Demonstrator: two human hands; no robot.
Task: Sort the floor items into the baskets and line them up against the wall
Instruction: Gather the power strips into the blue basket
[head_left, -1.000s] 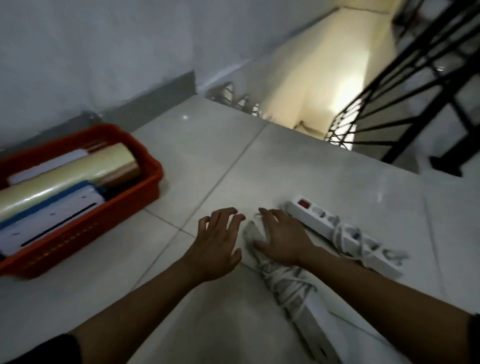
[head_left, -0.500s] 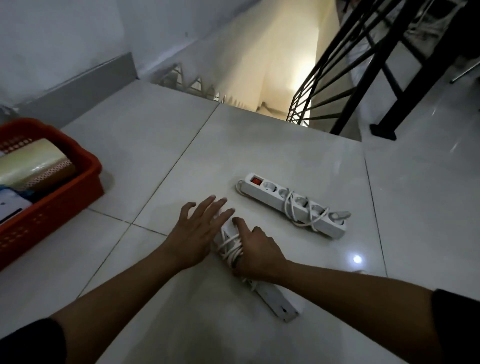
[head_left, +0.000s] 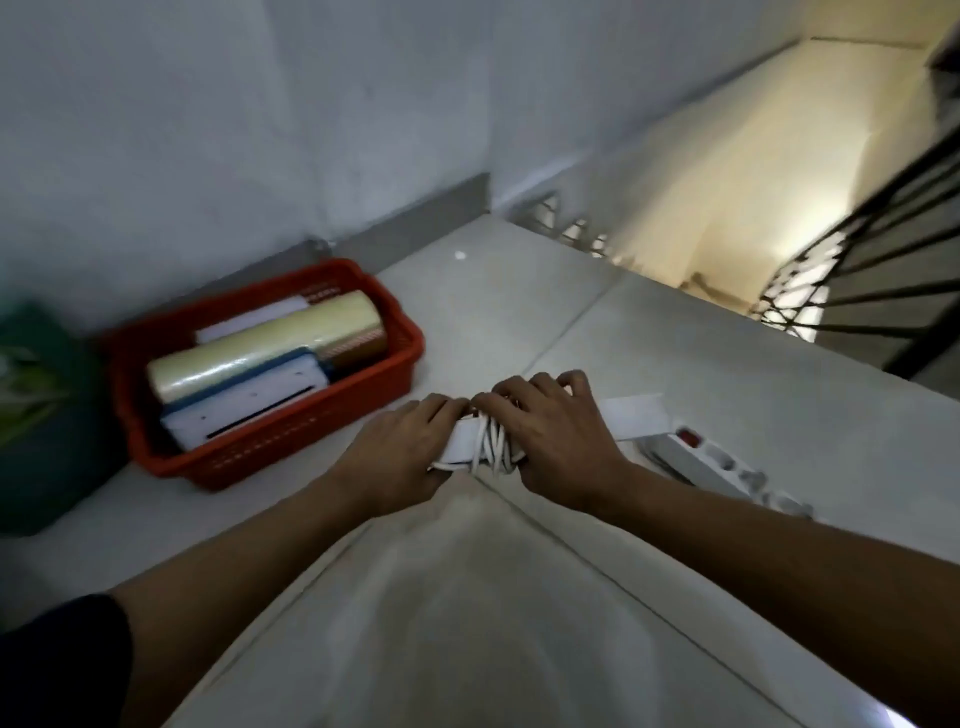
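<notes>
A white power strip (head_left: 636, 415) with its cord wound around the middle is held above the floor, lying crosswise. My left hand (head_left: 400, 452) grips its left end and my right hand (head_left: 553, 431) grips the wound cord and body. A second white power strip (head_left: 722, 462) with a red switch lies on the floor tiles just right of my right hand. A red basket (head_left: 260, 457) stands by the wall at the left, holding a large yellowish tape roll (head_left: 260, 353) and a white flat device (head_left: 244, 410).
A dark green container (head_left: 36, 415) stands left of the red basket at the frame edge. The floor ends at an open stairwell (head_left: 727, 234) at the upper right, with a black metal railing (head_left: 857, 280) beside it. A grey skirting runs along the wall.
Both hands have closed on the cord-wrapped power strip and lifted it off the floor, turning it crosswise. The view swung left, bringing the red basket and green container back into sight.
</notes>
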